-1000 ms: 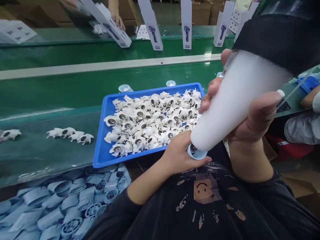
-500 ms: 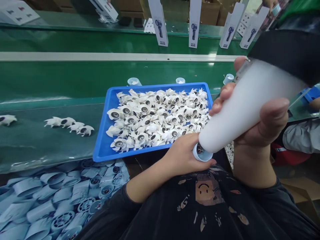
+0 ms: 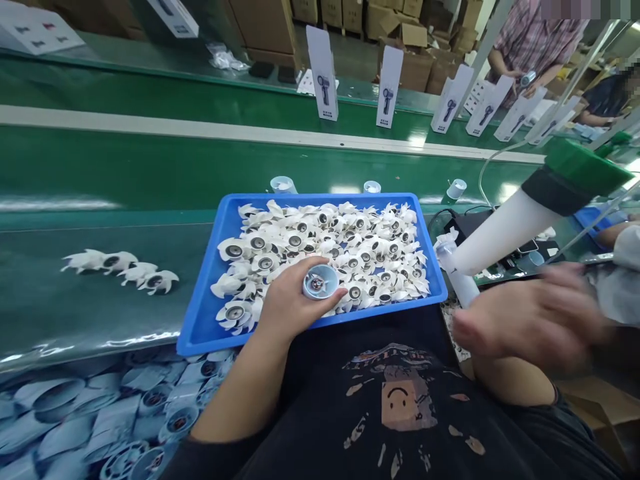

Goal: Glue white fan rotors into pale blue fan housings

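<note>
My left hand is wrapped round a light blue cylindrical fan housing, its open end facing up, with small parts visible inside. It is held over the front of a blue tray heaped with white fan impellers. My right hand is smeared by motion, right of the tray, so its fingers do not show clearly. Beyond it, a white tapered tool with a black band and green end leans at an angle, its narrow end by a whitish tubular piece.
Loose impellers lie left of the tray. Light blue housings are piled at lower left; several stand behind the tray. Upright white boxes line the far side of the green bench. A co-worker holds something at the back right.
My right hand has let go of the white tapered tool and moved down. My left hand has carried the housing leftward over the tray. The view has shifted, showing more of the background.
</note>
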`<state>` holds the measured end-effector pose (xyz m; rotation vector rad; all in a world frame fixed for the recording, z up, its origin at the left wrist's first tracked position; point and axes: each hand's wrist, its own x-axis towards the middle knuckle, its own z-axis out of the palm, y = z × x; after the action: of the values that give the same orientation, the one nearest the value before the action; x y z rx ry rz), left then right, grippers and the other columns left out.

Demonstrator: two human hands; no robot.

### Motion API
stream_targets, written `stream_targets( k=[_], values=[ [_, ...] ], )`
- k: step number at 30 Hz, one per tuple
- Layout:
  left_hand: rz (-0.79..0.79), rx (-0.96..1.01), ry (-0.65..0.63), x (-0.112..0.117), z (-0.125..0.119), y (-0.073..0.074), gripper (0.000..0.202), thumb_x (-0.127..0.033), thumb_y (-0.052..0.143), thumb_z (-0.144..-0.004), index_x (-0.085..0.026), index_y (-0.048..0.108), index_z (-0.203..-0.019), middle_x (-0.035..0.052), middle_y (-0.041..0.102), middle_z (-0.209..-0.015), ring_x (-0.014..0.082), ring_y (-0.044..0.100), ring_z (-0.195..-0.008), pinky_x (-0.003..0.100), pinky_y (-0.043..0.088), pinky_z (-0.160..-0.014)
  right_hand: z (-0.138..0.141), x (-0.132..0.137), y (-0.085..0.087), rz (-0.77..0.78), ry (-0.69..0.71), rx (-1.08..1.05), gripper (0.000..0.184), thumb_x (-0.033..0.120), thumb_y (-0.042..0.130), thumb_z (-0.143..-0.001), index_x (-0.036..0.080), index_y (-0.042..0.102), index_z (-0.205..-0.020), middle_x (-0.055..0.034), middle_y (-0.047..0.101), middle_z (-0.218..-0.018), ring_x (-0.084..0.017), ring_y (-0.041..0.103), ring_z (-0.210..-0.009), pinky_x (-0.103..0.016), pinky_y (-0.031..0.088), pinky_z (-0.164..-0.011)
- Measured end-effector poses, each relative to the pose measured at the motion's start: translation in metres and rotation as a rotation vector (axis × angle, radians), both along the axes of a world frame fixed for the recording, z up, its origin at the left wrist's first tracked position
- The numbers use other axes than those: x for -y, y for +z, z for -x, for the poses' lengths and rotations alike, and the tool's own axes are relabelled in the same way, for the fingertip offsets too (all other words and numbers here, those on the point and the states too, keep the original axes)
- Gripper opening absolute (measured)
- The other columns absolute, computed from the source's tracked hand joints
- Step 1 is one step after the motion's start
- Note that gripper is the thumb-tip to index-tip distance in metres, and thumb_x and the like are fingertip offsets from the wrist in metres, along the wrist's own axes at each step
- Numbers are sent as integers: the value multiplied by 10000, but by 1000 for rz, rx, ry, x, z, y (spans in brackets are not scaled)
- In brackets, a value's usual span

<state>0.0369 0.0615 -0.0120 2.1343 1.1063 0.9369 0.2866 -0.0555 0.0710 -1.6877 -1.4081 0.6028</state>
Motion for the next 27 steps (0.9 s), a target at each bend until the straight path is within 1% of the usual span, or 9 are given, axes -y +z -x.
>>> stream_targets(
  k=[2,3,6,8,10,14,16,20,27],
  values=[
    [-5,-34,-14,0,-3,1,493,-587,685,-702,-216,631,-1021,71,728,-1043,285,685,-978,391,538,-885,13,-23,-13,98,11,268,438,524,572,-846,306,587,-1226,-48,486,-1377,-384,257,-1413,-591,247,-1155],
    [-7,-47,-18,0,-3,1,492,-586,676,-710,-214,630,-1029,77,729,-1053,289,686,-983,395,539,-887,18,-36,-20,213,23,561,409,430,518,-900,265,564,-1271,-79,446,-1425,-376,279,-1394,-597,250,-1142],
    [-2,-97,-55,-1,-3,0,496,-589,657,-725,-219,629,-1053,86,731,-1071,298,691,-981,403,547,-873,24,-75,-39,370,81,815,355,265,566,-879,121,611,-1201,-189,523,-1316,-379,413,-1265,-556,341,-1061],
    [4,-126,-75,-1,-2,-1,505,-593,652,-729,-224,626,-1073,90,728,-1093,305,689,-1000,413,548,-878,26,-92,-47,390,127,847,310,234,547,-890,98,626,-1157,-199,563,-1246,-354,461,-1207,-501,395,-1009],
    [10,-139,-81,-1,-1,-1,512,-590,650,-730,-222,623,-1084,95,725,-1113,309,684,-1024,424,545,-894,29,-100,-50,394,162,892,337,228,504,-918,105,593,-1219,-193,561,-1254,-329,474,-1204,-462,417,-986],
    [41,-149,-98,0,-2,2,526,-589,643,-730,-210,620,-1093,102,721,-1124,312,681,-1034,441,543,-905,37,-104,-47,393,263,930,425,257,467,-954,223,487,-1376,-113,574,-1258,-251,546,-1153,-368,456,-943],
    [54,-141,-101,1,-3,3,521,-585,643,-732,-211,619,-1093,98,721,-1121,307,682,-1031,436,544,-901,41,-104,-45,405,299,947,350,245,411,-980,246,560,-1296,-90,578,-1241,-225,579,-1105,-347,472,-910],
    [59,-106,-106,0,-5,2,519,-575,665,-721,-214,621,-1090,91,717,-1132,299,678,-1043,435,537,-925,49,-108,-40,459,300,975,266,264,420,-999,152,638,-1102,-96,589,-1196,-212,580,-1091,-397,482,-936],
    [26,-57,-95,-3,-6,-4,505,-564,690,-707,-216,626,-1066,90,714,-1110,299,677,-1035,439,535,-920,81,-138,-33,608,208,852,304,344,591,-936,127,604,-1149,-98,597,-1204,-217,583,-1115,-446,501,-966]
  ],
)
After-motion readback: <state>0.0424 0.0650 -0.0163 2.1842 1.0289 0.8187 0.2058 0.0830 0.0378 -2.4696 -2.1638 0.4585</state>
